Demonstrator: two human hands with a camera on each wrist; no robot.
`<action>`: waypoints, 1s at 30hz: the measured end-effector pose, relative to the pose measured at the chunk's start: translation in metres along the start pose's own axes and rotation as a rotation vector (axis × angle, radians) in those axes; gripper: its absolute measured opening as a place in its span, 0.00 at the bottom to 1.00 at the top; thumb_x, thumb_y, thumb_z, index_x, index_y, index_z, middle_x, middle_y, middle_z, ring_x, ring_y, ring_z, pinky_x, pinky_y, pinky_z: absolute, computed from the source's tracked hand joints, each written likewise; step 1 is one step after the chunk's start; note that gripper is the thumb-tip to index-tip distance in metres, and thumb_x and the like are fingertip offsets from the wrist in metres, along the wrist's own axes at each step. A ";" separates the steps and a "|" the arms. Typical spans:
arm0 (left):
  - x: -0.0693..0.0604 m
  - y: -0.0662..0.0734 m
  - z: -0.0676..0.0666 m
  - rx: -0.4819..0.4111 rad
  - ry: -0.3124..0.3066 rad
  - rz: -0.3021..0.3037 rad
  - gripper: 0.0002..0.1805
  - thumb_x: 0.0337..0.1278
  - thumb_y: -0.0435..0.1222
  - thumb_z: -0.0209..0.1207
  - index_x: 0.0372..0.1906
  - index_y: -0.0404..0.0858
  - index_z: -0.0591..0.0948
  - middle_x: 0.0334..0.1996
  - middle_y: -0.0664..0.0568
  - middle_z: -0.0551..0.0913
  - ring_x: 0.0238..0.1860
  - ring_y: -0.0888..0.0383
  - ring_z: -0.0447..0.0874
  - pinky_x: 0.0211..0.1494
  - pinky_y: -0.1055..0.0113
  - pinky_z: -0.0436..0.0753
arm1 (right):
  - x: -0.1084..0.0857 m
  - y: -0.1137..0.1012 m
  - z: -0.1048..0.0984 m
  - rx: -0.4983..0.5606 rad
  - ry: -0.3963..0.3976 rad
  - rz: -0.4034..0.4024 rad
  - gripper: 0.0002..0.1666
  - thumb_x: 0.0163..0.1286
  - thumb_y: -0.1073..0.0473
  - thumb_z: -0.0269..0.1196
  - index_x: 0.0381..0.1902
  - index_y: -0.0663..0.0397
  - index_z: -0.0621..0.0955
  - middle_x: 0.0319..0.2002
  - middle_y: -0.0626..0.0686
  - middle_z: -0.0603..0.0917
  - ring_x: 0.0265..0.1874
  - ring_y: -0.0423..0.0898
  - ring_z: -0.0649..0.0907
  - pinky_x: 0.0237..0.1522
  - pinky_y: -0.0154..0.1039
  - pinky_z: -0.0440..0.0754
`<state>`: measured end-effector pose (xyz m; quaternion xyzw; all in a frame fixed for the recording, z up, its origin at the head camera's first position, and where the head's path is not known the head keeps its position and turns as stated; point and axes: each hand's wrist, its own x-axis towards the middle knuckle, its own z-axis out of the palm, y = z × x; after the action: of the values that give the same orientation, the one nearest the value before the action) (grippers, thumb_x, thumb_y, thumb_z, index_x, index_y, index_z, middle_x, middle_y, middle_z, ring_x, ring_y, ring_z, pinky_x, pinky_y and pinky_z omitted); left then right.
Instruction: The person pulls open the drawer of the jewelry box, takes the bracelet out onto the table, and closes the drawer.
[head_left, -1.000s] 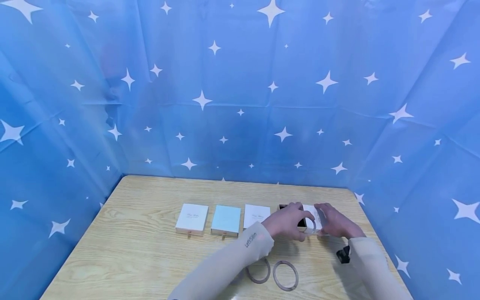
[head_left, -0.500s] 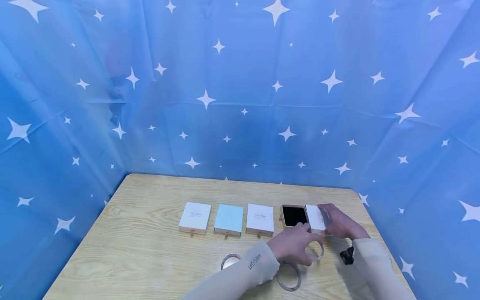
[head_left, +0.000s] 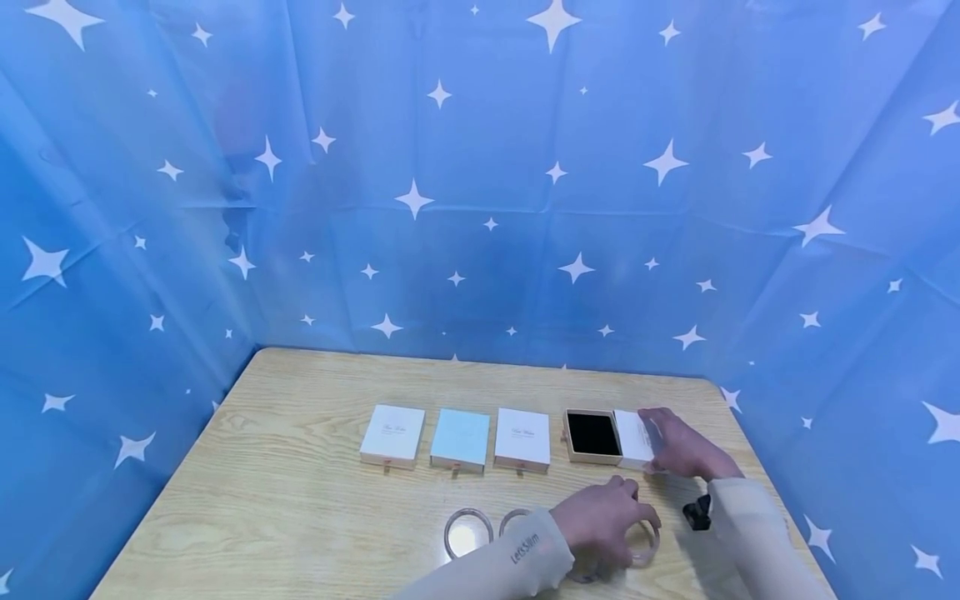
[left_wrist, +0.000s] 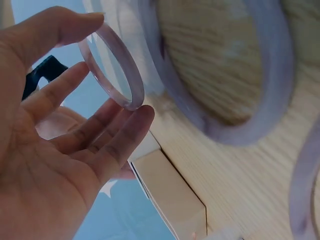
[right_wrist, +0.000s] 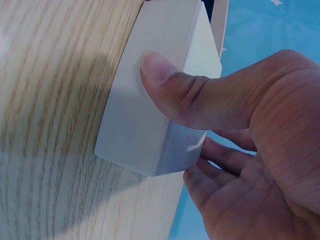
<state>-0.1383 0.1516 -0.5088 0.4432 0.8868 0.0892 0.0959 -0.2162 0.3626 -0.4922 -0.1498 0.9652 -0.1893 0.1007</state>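
Observation:
Between thumb and fingertips my left hand (head_left: 603, 521) holds a pale purple, glassy bangle (left_wrist: 129, 65), low over the table in front of an opened drawer box. That box's tray (head_left: 594, 458) has a black lining and sticks out leftward from its white sleeve (head_left: 633, 442). My right hand (head_left: 686, 446) grips the sleeve from its right end, with the thumb (right_wrist: 167, 85) on the front side in the right wrist view. More bangles lie on the table: one bangle (head_left: 447, 533) shows whole, and others are partly covered by the left hand and sleeve.
Left of the opened box stand three closed boxes in a row: a white box (head_left: 522, 437), a light blue box (head_left: 460, 437) and another white box (head_left: 392, 435), each with a small pull tab. A blue star-print curtain (head_left: 480, 167) surrounds the wooden table (head_left: 262, 500).
My left hand has moved from above the opened box toward the table's near side, carrying the bangle. The black-lined tray is now uncovered. My right hand stays on the sleeve.

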 end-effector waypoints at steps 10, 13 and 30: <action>0.002 0.012 0.012 0.130 -0.020 0.017 0.28 0.50 0.53 0.73 0.58 0.75 0.81 0.49 0.68 0.75 0.47 0.70 0.69 0.36 0.77 0.73 | -0.001 0.000 0.002 -0.001 0.001 0.004 0.56 0.47 0.65 0.80 0.71 0.73 0.66 0.66 0.76 0.69 0.60 0.73 0.75 0.56 0.66 0.78; 0.003 0.012 0.013 0.151 -0.019 0.027 0.29 0.48 0.54 0.74 0.58 0.75 0.81 0.49 0.69 0.75 0.47 0.70 0.69 0.37 0.77 0.72 | -0.001 0.001 0.002 -0.001 0.004 0.003 0.56 0.46 0.65 0.80 0.71 0.73 0.66 0.66 0.77 0.69 0.60 0.73 0.75 0.55 0.66 0.78; -0.004 0.015 0.006 0.185 -0.046 0.002 0.22 0.58 0.55 0.69 0.58 0.75 0.81 0.52 0.68 0.76 0.48 0.70 0.69 0.36 0.77 0.73 | 0.000 0.003 0.002 0.003 0.008 -0.005 0.56 0.47 0.65 0.80 0.71 0.73 0.67 0.66 0.76 0.69 0.59 0.71 0.76 0.53 0.62 0.79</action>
<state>-0.1229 0.1582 -0.5100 0.4531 0.8883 -0.0032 0.0748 -0.2162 0.3643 -0.4955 -0.1512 0.9649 -0.1915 0.0967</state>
